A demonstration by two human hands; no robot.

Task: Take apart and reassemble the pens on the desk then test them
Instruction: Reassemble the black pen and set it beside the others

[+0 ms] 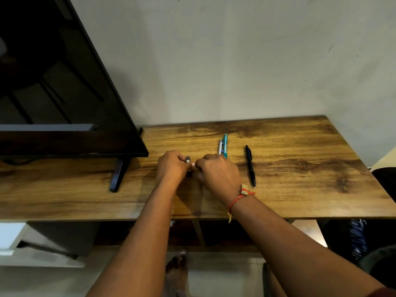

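Both hands meet over the middle of the wooden desk [289, 168]. My left hand [172, 166] and my right hand [217, 172] each grip one end of a small pen [188, 161]; only a short grey and pinkish bit shows between the fingers. Behind my right hand lie a white pen [220, 146] and a teal pen [225, 143], side by side, partly hidden by the knuckles. A black pen [250, 166] lies alone to the right, tip toward me.
A large dark monitor [64, 93] on a black foot [119, 174] fills the desk's left side. A grey wall [235, 61] rises right behind the desk. Below the front edge are shelves, a bare foot and the floor.
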